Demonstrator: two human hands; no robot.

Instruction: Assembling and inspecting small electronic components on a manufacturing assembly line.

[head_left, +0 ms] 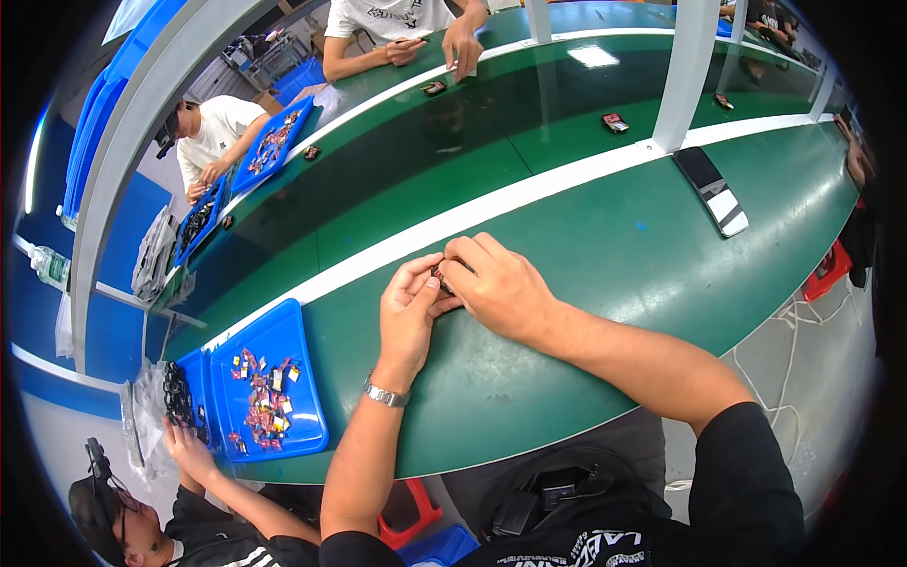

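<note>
Above the green worktable, my two hands meet at the middle of the picture. Between their fingers is a small black and red part, mostly covered, so its exact kind cannot be made out. My left hand grips it from the left with thumb and fingers, a metal watch on that wrist. From the right, my right hand pinches at the same part with bent fingers. To the left of my left forearm lies a blue tray with many small red, yellow and white pieces.
A phone lies at the right beside a grey upright post. Beyond the white divider strip, a belt carries several small parts. At left, a co-worker's hand reaches to a tray of black pieces. Other people work across.
</note>
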